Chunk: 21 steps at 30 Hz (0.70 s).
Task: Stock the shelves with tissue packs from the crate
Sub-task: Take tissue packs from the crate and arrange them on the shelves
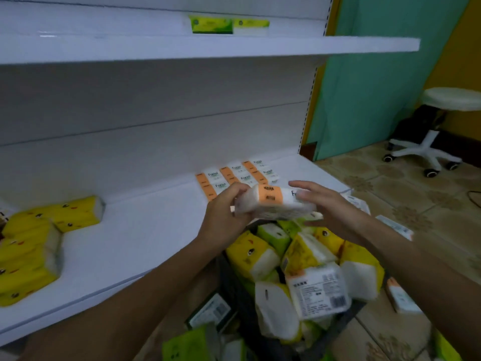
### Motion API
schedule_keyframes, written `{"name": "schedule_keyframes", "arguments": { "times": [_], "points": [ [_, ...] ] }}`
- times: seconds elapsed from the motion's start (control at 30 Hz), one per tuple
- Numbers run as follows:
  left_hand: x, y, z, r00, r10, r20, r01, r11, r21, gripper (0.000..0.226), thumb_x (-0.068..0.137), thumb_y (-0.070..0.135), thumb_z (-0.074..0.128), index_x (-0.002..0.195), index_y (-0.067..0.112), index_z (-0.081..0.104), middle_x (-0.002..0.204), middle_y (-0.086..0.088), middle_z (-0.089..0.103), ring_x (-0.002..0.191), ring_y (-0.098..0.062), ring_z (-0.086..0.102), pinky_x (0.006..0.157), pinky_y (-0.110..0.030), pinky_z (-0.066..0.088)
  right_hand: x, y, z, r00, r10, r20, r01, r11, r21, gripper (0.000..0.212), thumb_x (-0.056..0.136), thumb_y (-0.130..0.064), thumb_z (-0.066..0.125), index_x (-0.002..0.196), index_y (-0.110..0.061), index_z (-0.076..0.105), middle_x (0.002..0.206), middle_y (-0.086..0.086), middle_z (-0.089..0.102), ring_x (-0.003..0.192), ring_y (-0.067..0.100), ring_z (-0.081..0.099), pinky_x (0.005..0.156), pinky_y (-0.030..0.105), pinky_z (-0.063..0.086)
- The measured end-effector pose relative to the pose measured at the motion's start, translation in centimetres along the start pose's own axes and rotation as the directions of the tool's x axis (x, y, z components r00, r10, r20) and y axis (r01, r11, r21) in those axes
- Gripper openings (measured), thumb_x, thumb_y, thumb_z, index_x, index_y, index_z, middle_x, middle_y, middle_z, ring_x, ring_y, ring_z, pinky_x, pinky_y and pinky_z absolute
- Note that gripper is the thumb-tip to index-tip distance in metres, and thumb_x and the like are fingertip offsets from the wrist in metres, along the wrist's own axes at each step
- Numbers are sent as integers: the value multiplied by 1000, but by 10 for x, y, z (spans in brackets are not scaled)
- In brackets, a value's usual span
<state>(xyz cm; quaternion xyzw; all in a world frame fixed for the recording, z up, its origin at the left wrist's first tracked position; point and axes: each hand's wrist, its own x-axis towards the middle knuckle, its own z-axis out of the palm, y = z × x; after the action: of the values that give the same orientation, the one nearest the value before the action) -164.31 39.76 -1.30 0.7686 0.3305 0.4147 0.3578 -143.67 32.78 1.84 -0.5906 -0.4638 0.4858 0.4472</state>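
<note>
Tissue pack [273, 204] apparently between left hand [226, 213], right hand [326, 208]

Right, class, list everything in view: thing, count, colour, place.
Upper shelf: one, white, top.
Green packs: two, green, upper shelf.
Lower shelf: one, white, middle.
Orange-banded packs: several, white and orange, lower shelf, back.
Yellow packs: several, yellow, lower shelf, left.
Crate: one, dark, floor.
Mixed packs: many, yellow, green, white, heaped in crate.
Loose packs: few, mostly white, floor beside crate.
Stool: one, white, far right.
Held pack: one, white, orange band, above crate.
Left hand: grips held pack.
Right hand: touches held pack.
</note>
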Motion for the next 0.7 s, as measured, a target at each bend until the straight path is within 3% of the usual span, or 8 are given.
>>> {"name": "schedule_keyframes", "arguments": {
  "times": [0.07, 0.17, 0.23, 0.3, 0.37, 0.47, 0.6, 0.7],
  "points": [
    [8, -18, -8, 1000, -6, -23, 7, 999, 37, 37, 76, 9, 74, 95, 31, 51, 103, 17, 57, 99, -2, 53, 81, -23, 51, 17, 4, 4, 995, 88, 48, -91, 993, 74, 51, 70, -45, 60, 120, -35, 57, 115, -2, 64, 105, 20, 63, 83, 38, 52],
    [23, -42, -15, 999, -34, -27, 36, 997, 68, 43, 76, 5, 74, 96, 33, 48, 116, 1, 54, 108, -9, 49, 87, -27, 50, 40, 15, 14, 995, 75, 69, -84, 987, 138, 51, 71, -22, 67, 121, -26, 59, 110, 7, 68, 94, 23, 69, 67, 30, 57],
    [29, -55, -15, 998, -50, -40, 52, 997, 57, 49, 74, 2, 74, 95, 37, 46, 117, -1, 50, 111, -12, 47, 91, -31, 49, 58, 22, 20, 999, 40, 30, -44, 988, 148, 42, 74, -5, 66, 115, -16, 63, 104, 9, 70, 87, 21, 71, 64, 25, 57],
    [34, -70, -13, 996, -76, -43, 76, 997, 12, 54, 72, 4, 76, 99, 39, 45, 117, 4, 46, 113, -12, 47, 89, -24, 48, 78, 29, 22, 1000, 22, -18, -19, 989, 146, 33, 75, 4, 66, 105, -12, 67, 101, 9, 71, 83, 18, 71, 63, 23, 57],
    [40, -86, -11, 986, -168, -8, 167, 984, -59, 58, 71, 9, 78, 108, 38, 44, 118, 8, 45, 108, -7, 48, 77, -9, 47, 101, 39, 20, 996, 7, -86, 5, 990, 139, 30, 74, 6, 67, 97, -14, 68, 104, 10, 70, 82, 17, 70, 62, 21, 56],
    [52, -109, -5, 943, -326, 70, 333, 924, -188, 61, 70, 11, 79, 115, 30, 43, 120, 4, 51, 92, -4, 57, 64, -6, 48, 134, 56, 20, 980, -51, -193, 66, 995, 71, 35, 71, 12, 69, 94, -15, 69, 109, 8, 68, 88, 17, 67, 69, 24, 57],
    [60, -136, 9, 925, -378, 31, 379, 915, -141, 59, 73, 17, 77, 121, 25, 45, 126, 2, 52, 101, -12, 57, 67, -11, 50, 163, 75, 27, 973, -112, -203, 112, 994, -14, 38, 71, 16, 67, 99, -9, 64, 108, -1, 65, 90, 6, 64, 70, 18, 55],
    [73, -151, 14, 917, -399, 12, 397, 910, -123, 56, 76, 14, 75, 122, 23, 45, 128, 1, 52, 104, -13, 55, 71, -14, 49, 184, 89, 25, 972, -165, -167, 134, 975, -178, 41, 71, 8, 72, 102, -17, 64, 110, -7, 65, 104, 11, 60, 84, 27, 54]
  ]
}}
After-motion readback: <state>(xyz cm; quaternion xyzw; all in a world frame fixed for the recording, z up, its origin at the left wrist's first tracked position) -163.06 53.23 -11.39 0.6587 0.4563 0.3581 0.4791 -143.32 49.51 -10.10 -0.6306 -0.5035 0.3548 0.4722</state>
